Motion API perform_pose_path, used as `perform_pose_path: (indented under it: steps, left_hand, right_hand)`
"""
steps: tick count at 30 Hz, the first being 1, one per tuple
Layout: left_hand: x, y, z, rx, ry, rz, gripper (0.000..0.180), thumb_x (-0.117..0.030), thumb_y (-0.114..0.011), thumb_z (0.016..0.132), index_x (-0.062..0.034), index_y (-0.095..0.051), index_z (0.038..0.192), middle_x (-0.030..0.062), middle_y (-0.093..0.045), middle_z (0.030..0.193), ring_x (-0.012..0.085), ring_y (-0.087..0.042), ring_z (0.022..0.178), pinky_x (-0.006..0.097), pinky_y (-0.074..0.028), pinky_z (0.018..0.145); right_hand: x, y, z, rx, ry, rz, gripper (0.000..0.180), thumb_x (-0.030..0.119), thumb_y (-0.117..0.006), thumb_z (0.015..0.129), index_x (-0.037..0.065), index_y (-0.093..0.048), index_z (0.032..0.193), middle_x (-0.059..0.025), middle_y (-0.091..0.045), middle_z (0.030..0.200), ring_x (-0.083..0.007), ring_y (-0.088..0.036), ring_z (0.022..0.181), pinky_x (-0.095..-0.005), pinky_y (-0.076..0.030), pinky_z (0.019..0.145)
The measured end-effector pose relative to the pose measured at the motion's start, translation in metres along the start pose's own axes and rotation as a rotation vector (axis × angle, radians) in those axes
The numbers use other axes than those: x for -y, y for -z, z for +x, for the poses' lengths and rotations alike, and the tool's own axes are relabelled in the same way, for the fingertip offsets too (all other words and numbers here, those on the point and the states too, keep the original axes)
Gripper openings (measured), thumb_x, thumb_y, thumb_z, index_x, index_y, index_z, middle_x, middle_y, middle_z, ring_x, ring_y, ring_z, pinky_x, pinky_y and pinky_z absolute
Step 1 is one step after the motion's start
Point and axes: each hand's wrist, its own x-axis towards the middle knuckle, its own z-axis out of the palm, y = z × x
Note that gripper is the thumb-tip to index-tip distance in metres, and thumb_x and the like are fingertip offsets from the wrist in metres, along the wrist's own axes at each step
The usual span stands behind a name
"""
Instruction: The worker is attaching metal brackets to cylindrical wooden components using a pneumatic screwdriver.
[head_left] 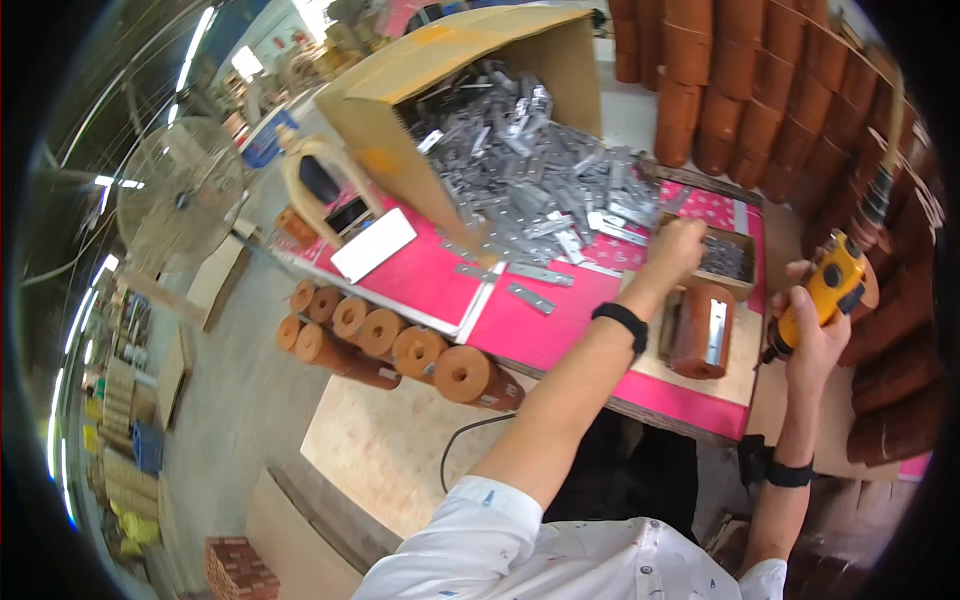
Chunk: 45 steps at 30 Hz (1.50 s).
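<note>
My left hand (682, 247) reaches to the left side of a small open box of screws (728, 262), its fingers bent together; whether they pinch anything is hidden. A yellow power screwdriver (828, 288) is gripped in my right hand (815, 335), its bit pointing down toward the board. Between my two hands, a reddish-brown rounded wooden block (690, 345) rests on a pale wooden board (742, 375). Along its top lies a silver metal plate (716, 332), apart from the screwdriver bit.
A large cardboard box (375, 130) on its side spills metal plates (525, 180) over the pink tabletop (520, 330). Brown wooden pieces (690, 90) are stacked behind and to the right. Drilled wooden cylinders (465, 375) line the table's left edge. A fan (185, 195) stands left.
</note>
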Motion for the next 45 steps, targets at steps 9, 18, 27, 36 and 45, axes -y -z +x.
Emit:
perform_pose_path:
  steps: [9, 18, 27, 36, 45]
  left_hand:
    - [-0.018, 0.041, -0.007, 0.064, 0.311, -0.668, 0.011, -0.007, -0.065, 0.086, 0.0020, -0.068, 0.090, 0.0089, -0.067, 0.081, 0.0140, -0.066, 0.072, 0.025, -0.055, 0.065]
    - [-0.053, 0.084, -0.049, 0.162, 0.384, -0.552, 0.020, -0.001, -0.062, 0.087, 0.0046, -0.066, 0.106, 0.0077, -0.066, 0.097, 0.0133, -0.066, 0.078, 0.023, -0.054, 0.071]
    - [-0.098, 0.084, -0.082, 0.188, 0.242, -0.564, 0.028, 0.000, -0.065, 0.082, -0.0017, -0.065, 0.110, 0.0058, -0.068, 0.094, 0.0118, -0.062, 0.088, 0.026, -0.049, 0.079]
    - [-0.114, 0.076, -0.090, 0.196, 0.251, -0.595, 0.032, 0.004, -0.064, 0.083, -0.0004, -0.061, 0.114, 0.0024, -0.062, 0.092, 0.0103, -0.058, 0.087, 0.026, -0.046, 0.083]
    - [-0.099, 0.066, -0.094, 0.164, 0.230, -0.597, 0.033, -0.004, -0.070, 0.082, 0.0018, -0.062, 0.113, 0.0056, -0.067, 0.090, 0.0114, -0.061, 0.087, 0.027, -0.049, 0.078]
  right_hand:
    - [0.012, -0.003, 0.001, 0.028, -0.044, 0.023, 0.037, 0.004, -0.071, 0.083, 0.001, -0.053, 0.115, -0.0034, -0.063, 0.103, -0.0102, -0.060, 0.092, -0.0262, -0.050, 0.080]
    - [0.019, -0.010, 0.011, 0.025, 0.008, 0.031, 0.034, 0.012, -0.074, 0.081, 0.002, -0.055, 0.108, -0.0005, -0.060, 0.097, -0.0068, -0.056, 0.088, -0.0243, -0.047, 0.077]
    - [0.027, -0.034, 0.030, 0.062, 0.100, 0.102, 0.034, 0.014, -0.074, 0.081, 0.002, -0.055, 0.106, -0.0024, -0.063, 0.090, -0.0070, -0.057, 0.081, -0.0249, -0.049, 0.073]
    - [0.024, -0.056, 0.042, 0.039, 0.167, 0.144, 0.038, 0.020, -0.075, 0.077, 0.001, -0.054, 0.104, -0.0037, -0.062, 0.086, -0.0075, -0.057, 0.075, -0.0256, -0.048, 0.067]
    - [0.020, -0.060, 0.040, 0.016, 0.178, 0.138, 0.039, 0.022, -0.075, 0.077, 0.001, -0.054, 0.102, -0.0056, -0.063, 0.084, -0.0089, -0.058, 0.074, -0.0268, -0.049, 0.066]
